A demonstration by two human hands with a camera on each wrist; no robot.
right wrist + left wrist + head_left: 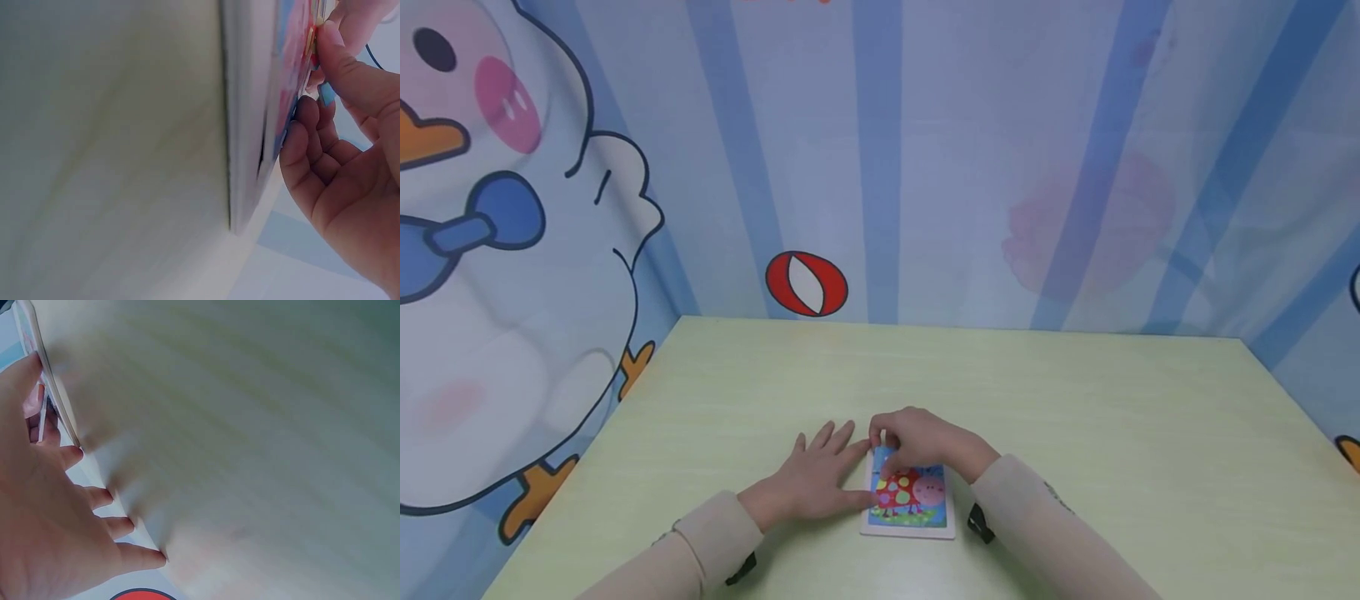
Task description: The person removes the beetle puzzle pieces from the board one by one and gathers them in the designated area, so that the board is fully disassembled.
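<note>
A small framed jigsaw puzzle (917, 498) with a red spotted ladybug on blue and green lies flat on the table. My right hand (922, 439) reaches over its top left part and pinches a thin puzzle piece (326, 94), whose blue face shows in the right wrist view. In the left wrist view that piece stands tilted on edge, partly hidden by the fingers. To the left of the puzzle, my left hand (815, 483) is spread with straight fingers; its thumb and index finger touch the frame's left side. The right hand covers the puzzle's upper left corner.
The pale yellow-green table (1112, 433) reaches back to a blue striped cloth wall (947, 167). A large printed duck (535, 292) is on the left side panel. A dark strap (980, 523) hangs under the right cuff.
</note>
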